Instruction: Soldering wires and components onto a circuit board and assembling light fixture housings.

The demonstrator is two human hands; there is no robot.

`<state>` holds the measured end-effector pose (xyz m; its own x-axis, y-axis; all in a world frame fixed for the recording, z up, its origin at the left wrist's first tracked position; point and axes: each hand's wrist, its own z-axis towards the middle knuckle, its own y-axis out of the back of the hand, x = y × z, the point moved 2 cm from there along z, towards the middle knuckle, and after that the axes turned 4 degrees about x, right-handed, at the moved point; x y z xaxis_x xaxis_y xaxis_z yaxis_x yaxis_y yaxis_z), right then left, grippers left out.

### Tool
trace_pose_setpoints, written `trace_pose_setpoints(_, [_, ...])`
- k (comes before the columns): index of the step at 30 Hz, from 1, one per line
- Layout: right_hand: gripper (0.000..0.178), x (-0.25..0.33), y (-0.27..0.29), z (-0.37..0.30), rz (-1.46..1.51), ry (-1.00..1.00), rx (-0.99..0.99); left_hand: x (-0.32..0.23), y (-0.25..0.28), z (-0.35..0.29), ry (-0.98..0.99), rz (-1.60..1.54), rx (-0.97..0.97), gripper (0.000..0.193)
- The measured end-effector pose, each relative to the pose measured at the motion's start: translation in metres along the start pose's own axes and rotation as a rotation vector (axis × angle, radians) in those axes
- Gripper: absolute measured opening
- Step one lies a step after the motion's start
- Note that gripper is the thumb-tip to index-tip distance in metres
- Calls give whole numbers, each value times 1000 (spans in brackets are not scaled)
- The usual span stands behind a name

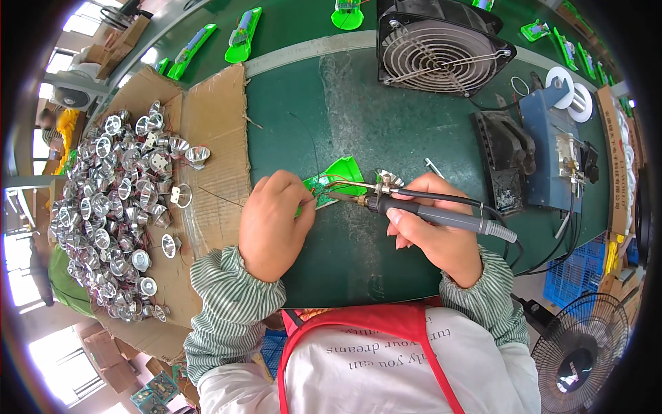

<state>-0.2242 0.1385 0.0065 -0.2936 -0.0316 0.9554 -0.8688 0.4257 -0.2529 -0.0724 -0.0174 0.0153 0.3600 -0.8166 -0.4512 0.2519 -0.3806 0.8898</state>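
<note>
Silver lamp cups (101, 239) crowd cardboard (215, 131) at the worktop's (289, 103) left edge; well in from the near edge, it's the left hand (276, 222), grip curled tight on the green casing (347, 170); and the right hand (445, 234), grip wrapped round a soldering iron (441, 215), holds its tip right there!

Dark English lettering (376, 347) runs in several lines across the chest of the person's white garment (358, 379), upside down in this view and partly lost in folds and beside the red trim (423, 338). At the right, dark Chinese characters with some Latin capitals run lengthwise down the side of a long cardboard box (612, 148). The black floor fan (593, 338) bears a small reddish hub badge (568, 378), its marking too small to read.
</note>
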Motion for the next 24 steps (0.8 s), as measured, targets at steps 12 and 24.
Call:
trace_pose_setpoints(12, [12,-3,0,3,-54,14,23,1,-1,3,6,5,29,6])
trace_pose_setpoints(24, [14,1,4,-2,-14,9,-32,1,-1,5,9,-6,31,6])
